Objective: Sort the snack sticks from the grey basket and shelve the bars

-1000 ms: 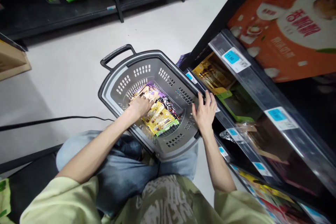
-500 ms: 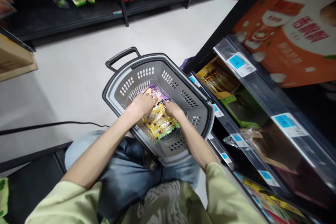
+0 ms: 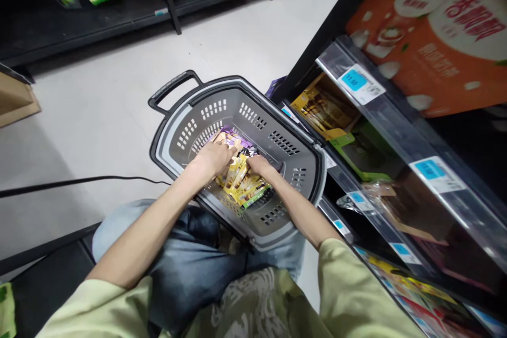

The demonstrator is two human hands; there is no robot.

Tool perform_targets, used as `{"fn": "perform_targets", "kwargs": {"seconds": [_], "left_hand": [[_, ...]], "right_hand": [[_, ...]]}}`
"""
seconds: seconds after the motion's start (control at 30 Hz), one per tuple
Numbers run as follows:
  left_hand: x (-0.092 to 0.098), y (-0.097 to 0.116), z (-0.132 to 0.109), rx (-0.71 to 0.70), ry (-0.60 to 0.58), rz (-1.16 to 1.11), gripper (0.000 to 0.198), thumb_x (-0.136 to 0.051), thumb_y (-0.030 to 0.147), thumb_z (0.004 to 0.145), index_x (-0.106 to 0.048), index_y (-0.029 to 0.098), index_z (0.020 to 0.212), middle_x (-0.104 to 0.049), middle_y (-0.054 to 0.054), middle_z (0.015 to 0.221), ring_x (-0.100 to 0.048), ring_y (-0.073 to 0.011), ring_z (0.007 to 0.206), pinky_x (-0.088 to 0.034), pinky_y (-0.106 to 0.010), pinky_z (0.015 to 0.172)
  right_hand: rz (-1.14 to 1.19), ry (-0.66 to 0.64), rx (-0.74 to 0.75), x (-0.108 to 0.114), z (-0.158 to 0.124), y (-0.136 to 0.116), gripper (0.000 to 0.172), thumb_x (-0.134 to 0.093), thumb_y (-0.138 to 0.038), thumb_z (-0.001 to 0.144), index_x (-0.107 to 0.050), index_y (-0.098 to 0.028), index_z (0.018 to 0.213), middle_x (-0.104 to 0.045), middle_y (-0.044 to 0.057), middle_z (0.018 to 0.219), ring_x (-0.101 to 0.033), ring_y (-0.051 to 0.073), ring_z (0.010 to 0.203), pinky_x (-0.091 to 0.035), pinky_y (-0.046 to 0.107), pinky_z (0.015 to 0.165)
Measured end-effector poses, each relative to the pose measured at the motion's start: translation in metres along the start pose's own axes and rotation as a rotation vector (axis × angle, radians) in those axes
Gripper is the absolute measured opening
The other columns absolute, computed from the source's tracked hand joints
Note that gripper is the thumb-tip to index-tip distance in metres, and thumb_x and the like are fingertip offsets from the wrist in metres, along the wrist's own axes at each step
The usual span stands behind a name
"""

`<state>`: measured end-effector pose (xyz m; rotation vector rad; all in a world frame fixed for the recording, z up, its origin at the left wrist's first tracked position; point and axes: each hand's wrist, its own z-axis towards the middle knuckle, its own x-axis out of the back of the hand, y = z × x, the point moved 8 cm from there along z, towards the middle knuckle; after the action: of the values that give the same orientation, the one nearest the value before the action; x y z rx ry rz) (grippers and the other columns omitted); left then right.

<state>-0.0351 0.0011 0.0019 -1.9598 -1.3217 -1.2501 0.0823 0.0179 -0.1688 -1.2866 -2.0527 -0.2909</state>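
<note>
Both my hands reach down into a grey shopping basket (image 3: 273,116) with slotted sides and a black rim. My left hand (image 3: 216,158) has its fingers curled over snack packets at the far left of the pile, near a purple packet (image 3: 228,134). My right hand (image 3: 259,163) is closed at the right side of the pile, its fingertips partly hidden among the packets. Between and below the hands lie shiny yellow snack packets (image 3: 240,179), one with a green edge. The basket stands by my knees.
Shelves (image 3: 380,132) with price tags rise close on the right, under an orange printed panel (image 3: 435,37). Another dark shelf (image 3: 79,26) with hanging snack bags stands across the pale floor (image 3: 119,90). A black cord (image 3: 79,185) runs in from the left. A cardboard box (image 3: 18,97) stands at left.
The view has shifted slightly, so the far shelf sits higher. My hands remain in the basket on the packets, with only small finger movement.
</note>
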Motion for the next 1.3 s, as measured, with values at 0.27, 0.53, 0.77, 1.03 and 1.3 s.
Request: {"fn": "perform_targets", "kwargs": {"seconds": [0.27,0.53,0.77,1.03,1.3], "left_hand": [[-0.01,-0.01,0.005,0.043,-0.045,0.032,0.036,-0.05,0.025,0.096,-0.061,0.011,0.127,-0.073,-0.019,0.093,-0.071,-0.029,0.089,-0.051,-0.036,0.073],[0.01,-0.016,0.013,0.041,0.121,0.037,0.059,-0.06,0.041,0.093,-0.045,0.009,0.141,-0.069,-0.021,0.113,-0.068,-0.0322,0.101,-0.052,-0.038,0.079],[0.061,-0.041,-0.005,0.114,0.462,0.09,0.025,-0.046,0.014,0.094,-0.064,0.017,0.11,-0.067,-0.012,0.099,-0.063,-0.0249,0.09,-0.046,-0.035,0.068],[0.081,-0.022,-0.01,-0.01,0.6,0.107,0.032,-0.042,0.01,0.094,-0.067,0.018,0.112,-0.059,-0.015,0.111,-0.051,-0.031,0.108,-0.046,-0.045,0.085],[0.069,-0.053,-0.005,0.193,0.772,-0.883,0.038,-0.046,0.028,0.097,-0.054,0.013,0.13,-0.068,-0.014,0.119,-0.066,-0.0218,0.105,-0.054,-0.039,0.092]], "right_hand": [[0.253,0.293,0.306,0.05,-0.027,-0.02,0.022,-0.065,-0.013,0.082,-0.072,-0.016,0.103,-0.073,0.008,0.104,-0.064,0.018,0.097,-0.044,0.024,0.084],[1.341,0.734,0.359,0.108,-0.06,0.021,0.014,-0.065,-0.031,0.079,-0.058,-0.019,0.08,-0.069,0.004,0.097,-0.056,0.01,0.063,-0.049,0.025,0.063],[1.907,0.761,0.334,0.11,-0.066,0.036,0.031,-0.078,-0.029,0.066,-0.055,-0.023,0.087,-0.065,-0.001,0.091,-0.061,0.012,0.076,-0.052,0.021,0.063],[1.392,0.176,0.641,0.106,-0.082,-0.032,0.039,-0.071,-0.052,0.083,-0.071,-0.014,0.089,-0.071,0.004,0.076,-0.063,0.012,0.058,-0.05,0.025,0.059],[1.634,0.407,0.61,0.111,-0.076,-0.023,0.046,-0.076,-0.05,0.079,-0.063,-0.017,0.108,-0.075,0.005,0.094,-0.068,0.012,0.067,-0.055,0.023,0.063]]}}
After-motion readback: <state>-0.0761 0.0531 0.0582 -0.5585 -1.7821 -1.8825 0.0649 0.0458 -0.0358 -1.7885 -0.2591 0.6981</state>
